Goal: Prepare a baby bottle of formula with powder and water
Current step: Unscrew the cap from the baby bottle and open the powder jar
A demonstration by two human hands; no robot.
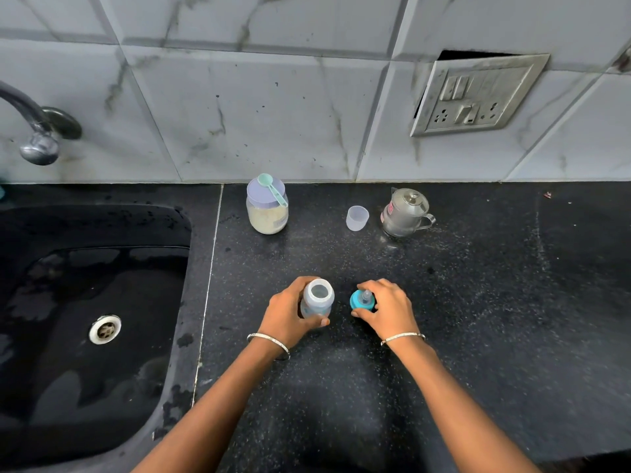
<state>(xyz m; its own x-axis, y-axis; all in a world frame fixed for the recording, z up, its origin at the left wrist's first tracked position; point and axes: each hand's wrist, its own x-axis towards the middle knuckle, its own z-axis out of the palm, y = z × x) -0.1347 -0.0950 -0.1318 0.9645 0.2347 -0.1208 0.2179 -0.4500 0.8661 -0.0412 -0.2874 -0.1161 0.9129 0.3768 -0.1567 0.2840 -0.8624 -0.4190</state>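
Bottle open, cap off, on the table [478,302].
Left hand [286,312] fingers clamped on the bottle [317,298]; right hand [386,308] fingers clamped on the teal cap [362,299] beside it.

counter [478,302]: black speckled | on it: powder jar [267,213]; clear cup [357,218]; steel kettle [404,213]; bottle [317,300]

On the black counter [478,302], the left hand [285,314] grips the open baby bottle [317,298]; the right hand [386,310] holds its teal teat ring [362,299] beside it.
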